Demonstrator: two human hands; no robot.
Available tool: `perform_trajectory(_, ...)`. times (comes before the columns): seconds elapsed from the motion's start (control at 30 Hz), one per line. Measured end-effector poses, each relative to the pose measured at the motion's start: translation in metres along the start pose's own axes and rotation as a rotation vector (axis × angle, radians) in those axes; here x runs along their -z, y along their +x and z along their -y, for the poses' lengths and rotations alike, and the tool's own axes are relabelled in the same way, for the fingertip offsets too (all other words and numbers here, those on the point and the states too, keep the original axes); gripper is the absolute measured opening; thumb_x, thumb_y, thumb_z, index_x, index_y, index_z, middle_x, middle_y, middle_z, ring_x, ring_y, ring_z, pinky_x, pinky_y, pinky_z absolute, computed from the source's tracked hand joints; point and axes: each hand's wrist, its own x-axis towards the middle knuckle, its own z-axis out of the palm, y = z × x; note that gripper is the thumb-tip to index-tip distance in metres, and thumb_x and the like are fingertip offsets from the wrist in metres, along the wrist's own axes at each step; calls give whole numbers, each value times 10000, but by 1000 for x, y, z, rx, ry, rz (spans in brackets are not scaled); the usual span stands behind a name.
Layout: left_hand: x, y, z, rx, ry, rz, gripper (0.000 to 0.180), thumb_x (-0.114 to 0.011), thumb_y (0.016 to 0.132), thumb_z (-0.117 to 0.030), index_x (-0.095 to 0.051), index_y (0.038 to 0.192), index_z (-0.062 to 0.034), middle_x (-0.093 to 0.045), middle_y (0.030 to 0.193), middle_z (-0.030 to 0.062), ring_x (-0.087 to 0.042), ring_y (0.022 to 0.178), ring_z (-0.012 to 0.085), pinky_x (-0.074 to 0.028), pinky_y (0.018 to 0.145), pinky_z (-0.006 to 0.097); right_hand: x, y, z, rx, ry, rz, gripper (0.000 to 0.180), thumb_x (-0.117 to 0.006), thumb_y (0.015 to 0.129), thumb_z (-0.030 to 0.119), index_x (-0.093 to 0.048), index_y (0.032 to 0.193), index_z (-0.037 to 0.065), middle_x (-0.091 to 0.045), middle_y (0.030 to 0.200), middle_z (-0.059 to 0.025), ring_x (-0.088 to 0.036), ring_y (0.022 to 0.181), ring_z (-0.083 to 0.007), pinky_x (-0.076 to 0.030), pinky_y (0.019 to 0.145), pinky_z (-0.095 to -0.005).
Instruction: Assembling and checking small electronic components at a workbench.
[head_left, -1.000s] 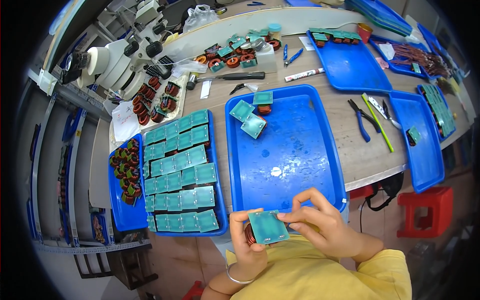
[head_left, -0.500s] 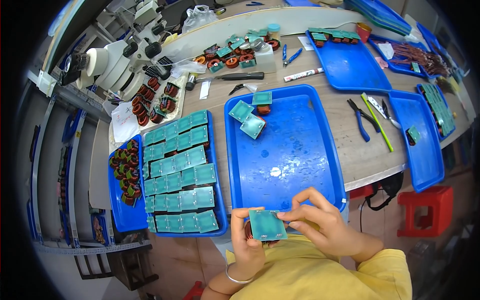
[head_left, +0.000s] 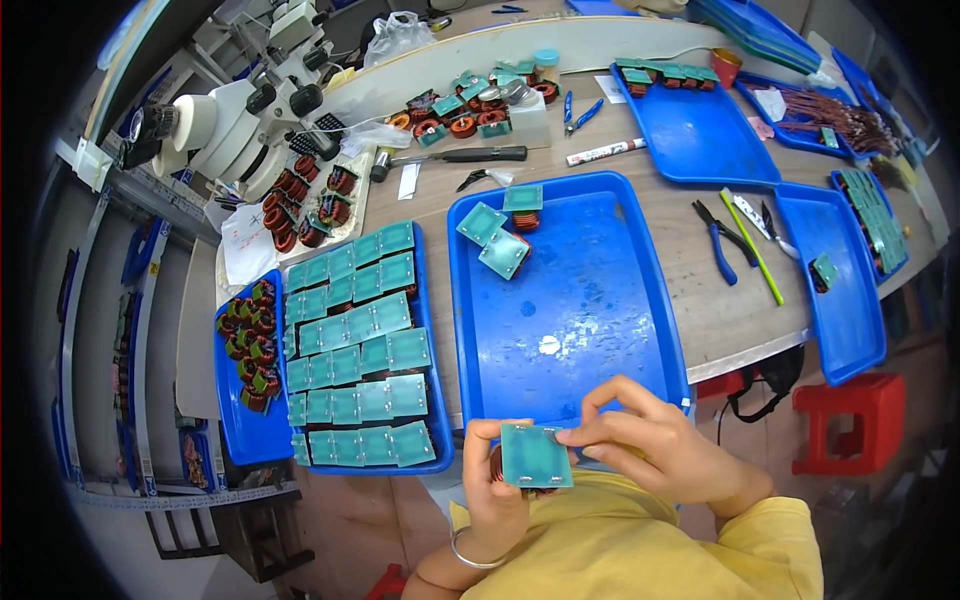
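Close to my chest, both hands hold one small green square circuit board with a copper coil under it. My left hand grips its left and lower side. My right hand pinches its right edge with fingertips. Just beyond lies a large blue tray, bare except for three similar green-topped coil parts at its far left corner. To the left, a second blue tray is packed with rows of several green boards.
A small blue tray of copper coils sits far left. A white microscope stands at the back left. Pliers and a yellow-green stick lie right of the big tray. More blue trays line the right. A red stool is below.
My right fingers have shifted slightly along the board's right edge; the board stays in the same spot in front of my chest.
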Motion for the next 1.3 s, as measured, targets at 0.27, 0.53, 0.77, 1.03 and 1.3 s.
perform_trajectory(0.27, 2, 0, 2, -12, 1, 30, 703, -454, 718, -656, -338, 1041, -43, -589, 789, 154, -550, 565, 121, -391, 430, 193, 5, 1, 0, 108, -75, -44, 172, -560, 785, -14, -586, 955, -23, -572, 880, -125, -581, 759, -208, -467, 660, -300)
perform_trajectory(0.53, 3, 0, 0, 7, -4, 34, 723, -438, 697, -692, -356, 998, -40, -582, 762, 138, -548, 551, 135, -391, 404, 208, 5, -3, -4, -150, 31, -394, 170, -552, 787, -28, -584, 954, -28, -596, 863, -137, -589, 771, -233, -471, 668, -295)
perform_trajectory(0.77, -5, 0, -7, 72, 74, -49, 795, -407, 640, -762, -370, 959, -36, -559, 716, 95, -557, 549, 136, -409, 394, 209, -1, -2, 2, -21, -81, 32, 183, -561, 769, -39, -586, 948, -12, -587, 855, -119, -593, 758, -220, -479, 637, -285)
perform_trajectory(1.03, -11, -1, -8, 5, 174, -120, 806, -428, 628, -759, -369, 976, -34, -550, 765, 87, -540, 551, 111, -412, 397, 195, -9, -5, -1, 32, -110, -55, 215, -553, 763, -58, -581, 970, -10, -570, 844, -121, -585, 750, -223, -477, 635, -295)
perform_trajectory(1.3, -12, -1, -3, -51, 150, -140, 793, -449, 644, -746, -359, 997, -41, -533, 777, 77, -512, 531, 98, -398, 385, 192, -22, -6, -7, 82, -39, -156, 238, -538, 767, -77, -565, 997, -24, -562, 844, -136, -570, 739, -222, -461, 632, -294)
